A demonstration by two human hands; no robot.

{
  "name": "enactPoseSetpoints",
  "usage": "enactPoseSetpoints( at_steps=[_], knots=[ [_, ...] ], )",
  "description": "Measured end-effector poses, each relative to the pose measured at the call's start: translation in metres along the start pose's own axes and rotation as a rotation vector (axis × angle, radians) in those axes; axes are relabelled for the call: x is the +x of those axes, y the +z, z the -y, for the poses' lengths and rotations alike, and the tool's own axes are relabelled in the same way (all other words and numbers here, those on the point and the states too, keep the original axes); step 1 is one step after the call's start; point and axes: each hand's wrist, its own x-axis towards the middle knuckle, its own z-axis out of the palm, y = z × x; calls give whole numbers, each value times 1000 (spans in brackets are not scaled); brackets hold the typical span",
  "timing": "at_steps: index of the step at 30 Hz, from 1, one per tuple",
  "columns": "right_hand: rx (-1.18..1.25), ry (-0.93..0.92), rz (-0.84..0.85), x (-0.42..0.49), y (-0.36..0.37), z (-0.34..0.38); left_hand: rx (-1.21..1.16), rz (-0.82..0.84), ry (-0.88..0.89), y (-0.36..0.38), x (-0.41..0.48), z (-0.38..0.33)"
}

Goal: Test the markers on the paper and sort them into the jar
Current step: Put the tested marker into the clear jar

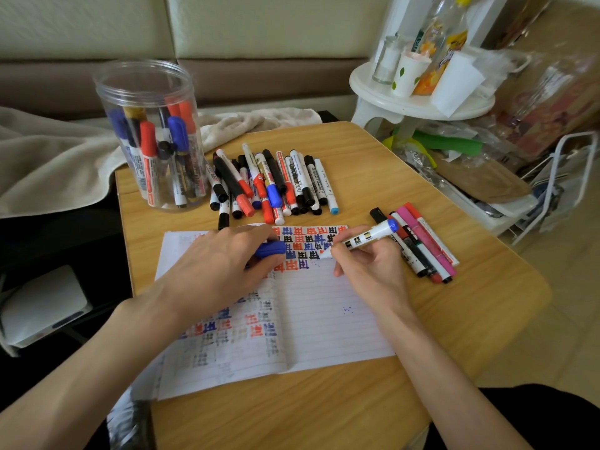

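Roughly halfway, I'd guess. Right hand (pixel 367 271) pinches blue marker (pixel 360 238), tip on notebook page (pixel 324 313); left hand (pixel 224 264) grips blue cap (pixel 269 249). Jar (pixel 123 92) at 10 o'clock partly filled. Big marker pile (pixel 269 180) at 12 o'clock probably untested; small bunch (pixel 418 245) at 3 o'clock.

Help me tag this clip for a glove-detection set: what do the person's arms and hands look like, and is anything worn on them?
Both are bare. The left hand and the right hand show no gloves, rings or bandages, and there is no watch or bracelet at either wrist. The arms are uncovered right up to the frame's edge, so no sleeve shows.
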Motion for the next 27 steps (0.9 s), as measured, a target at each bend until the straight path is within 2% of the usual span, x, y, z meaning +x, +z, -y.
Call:
enactPoseSetpoints(
  at_steps=[11,16,21,27],
  knots=[
    [-20,34,35,-2,0,2,-10,-21,24,0,0,1],
    [107,40,7,1,-6,8,-92,-85,83,-1,2,-2],
    [359,27,86,0,-7,17,-184,-106,86,-2,5,-5],
    [356,-12,166,-2,-4,15,-211,-89,101,-1,5,-7]
  ],
)
